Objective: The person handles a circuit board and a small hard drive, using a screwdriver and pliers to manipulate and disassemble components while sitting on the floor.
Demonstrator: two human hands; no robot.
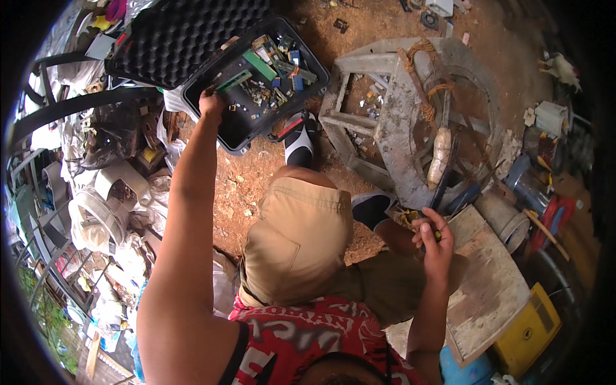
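My left hand [211, 105] reaches into the left side of an open black case [239, 136]. Its fingers are closed on the end of a narrow green circuit board [233, 81]. Beside that lie a second green strip [258, 65] and a heap of small electronic pieces [277, 96], some gold, some blue. Over my bent leg, my right hand [434, 242] is curled around a small yellow-and-black hand tool [438, 236]. Its kind is mostly hidden by the fingers. Dark foam with bumps [189, 40] lines the raised case lid.
Right of the case stands a grey metal frame [398, 96] with small scraps inside. A hammer-like tool with a worn, pale handle [440, 157] lies across it. A stained board [487, 276] and a yellow panel [527, 330] are at the right. Bags and scrap [106, 212] crowd the left.
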